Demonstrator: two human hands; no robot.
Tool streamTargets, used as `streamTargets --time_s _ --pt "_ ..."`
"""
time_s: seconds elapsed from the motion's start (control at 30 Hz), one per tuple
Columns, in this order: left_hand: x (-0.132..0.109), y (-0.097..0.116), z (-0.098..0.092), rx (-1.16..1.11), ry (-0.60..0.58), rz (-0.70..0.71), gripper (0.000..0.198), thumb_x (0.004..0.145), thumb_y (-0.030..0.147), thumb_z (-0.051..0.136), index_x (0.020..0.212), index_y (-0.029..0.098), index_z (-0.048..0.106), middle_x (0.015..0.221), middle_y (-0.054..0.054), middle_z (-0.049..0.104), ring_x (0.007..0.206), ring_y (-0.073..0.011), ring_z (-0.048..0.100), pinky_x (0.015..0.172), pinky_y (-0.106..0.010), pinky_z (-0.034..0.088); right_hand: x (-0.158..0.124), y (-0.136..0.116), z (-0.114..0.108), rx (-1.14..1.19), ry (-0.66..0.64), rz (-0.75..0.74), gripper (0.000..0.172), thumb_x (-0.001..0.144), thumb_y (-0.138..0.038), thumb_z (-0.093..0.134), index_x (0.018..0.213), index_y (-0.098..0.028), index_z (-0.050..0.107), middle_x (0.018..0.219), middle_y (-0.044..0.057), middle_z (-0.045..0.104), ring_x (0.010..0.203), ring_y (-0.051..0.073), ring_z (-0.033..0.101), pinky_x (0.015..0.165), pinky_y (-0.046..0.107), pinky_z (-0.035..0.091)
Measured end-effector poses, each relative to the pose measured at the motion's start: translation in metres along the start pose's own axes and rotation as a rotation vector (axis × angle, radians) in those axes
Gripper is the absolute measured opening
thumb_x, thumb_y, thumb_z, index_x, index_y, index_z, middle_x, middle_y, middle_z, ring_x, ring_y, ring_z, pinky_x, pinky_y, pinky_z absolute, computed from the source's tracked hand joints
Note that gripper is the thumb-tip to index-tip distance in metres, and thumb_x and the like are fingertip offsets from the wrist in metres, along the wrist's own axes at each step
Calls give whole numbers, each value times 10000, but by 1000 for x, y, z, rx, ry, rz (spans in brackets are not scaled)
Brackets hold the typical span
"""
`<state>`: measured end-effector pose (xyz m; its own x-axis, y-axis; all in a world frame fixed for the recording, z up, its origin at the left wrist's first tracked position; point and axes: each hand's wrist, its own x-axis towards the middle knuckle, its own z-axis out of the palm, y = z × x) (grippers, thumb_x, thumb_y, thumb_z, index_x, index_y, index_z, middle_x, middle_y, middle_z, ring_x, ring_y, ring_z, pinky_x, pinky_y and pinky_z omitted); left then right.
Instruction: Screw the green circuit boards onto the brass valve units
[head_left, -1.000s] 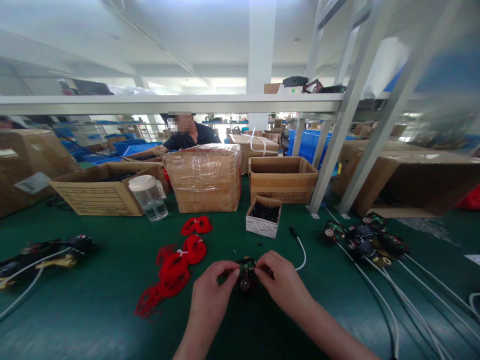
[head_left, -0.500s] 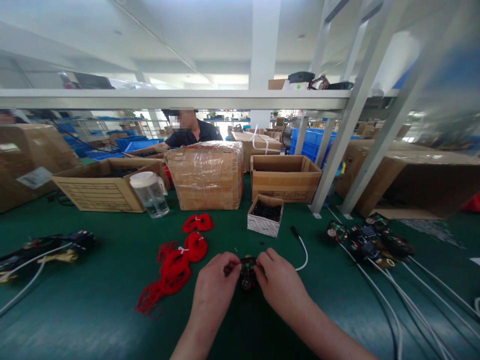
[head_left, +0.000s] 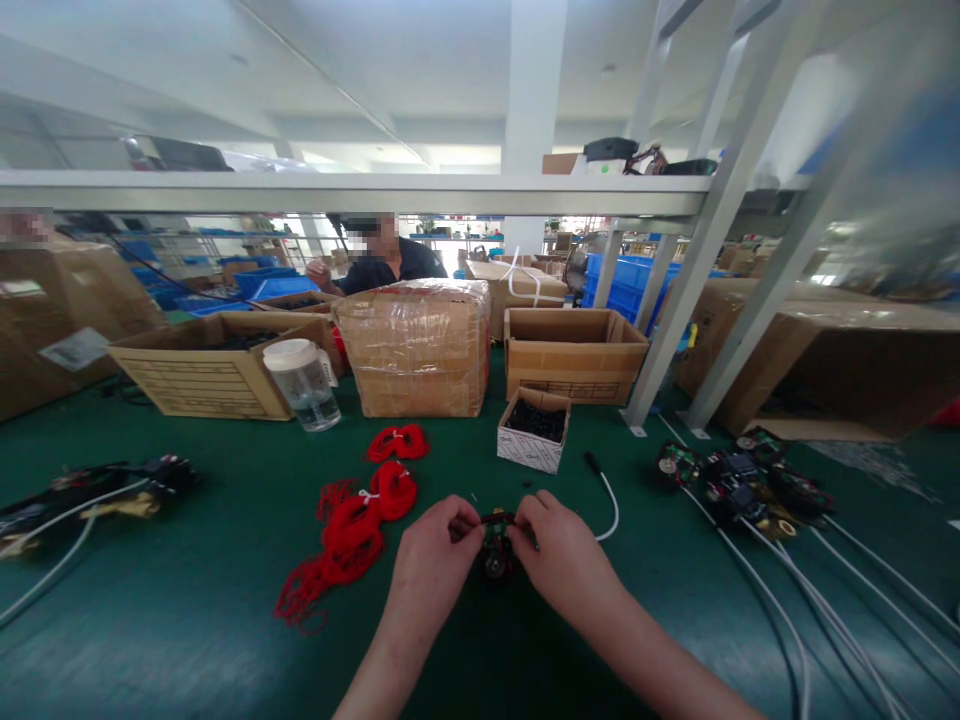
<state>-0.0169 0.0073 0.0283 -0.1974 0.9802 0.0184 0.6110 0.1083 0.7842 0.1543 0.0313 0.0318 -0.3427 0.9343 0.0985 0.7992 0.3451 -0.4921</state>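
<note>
Grip of left hand and right hand is being kept pinched on a dark strip, now being held across the circuit assembly's far end on the counter, so that end is apparently being worked.

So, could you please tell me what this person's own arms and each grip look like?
The left grip and right grip are bare, without gloves or any visible ring. The left forearm and right forearm are bare too: no sleeve, watch or bracelet shows on either within the view.
</note>
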Motion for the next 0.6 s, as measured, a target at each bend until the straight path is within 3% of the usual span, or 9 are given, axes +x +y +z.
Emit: streamTargets --time_s 0.3,0.6 --pt "2 -9 -5 -163 -73 -12 104 735 301 607 797 224 638 753 16 687 756 -187 667 715 -286 487 10 10 5 342 70 -46 152 858 -70 571 893 -216 598 874 0 583 754 153 587 670 269 445" --pt "5 -12 4 -151 12 33 148 761 325 597 781 220 700 815 -17 712 787 -200 664 761 -315 499 18 16 12 396 90 -70 143 838 -78 596 798 -210 633 819 -11 565 716 144 583 639 255 454"
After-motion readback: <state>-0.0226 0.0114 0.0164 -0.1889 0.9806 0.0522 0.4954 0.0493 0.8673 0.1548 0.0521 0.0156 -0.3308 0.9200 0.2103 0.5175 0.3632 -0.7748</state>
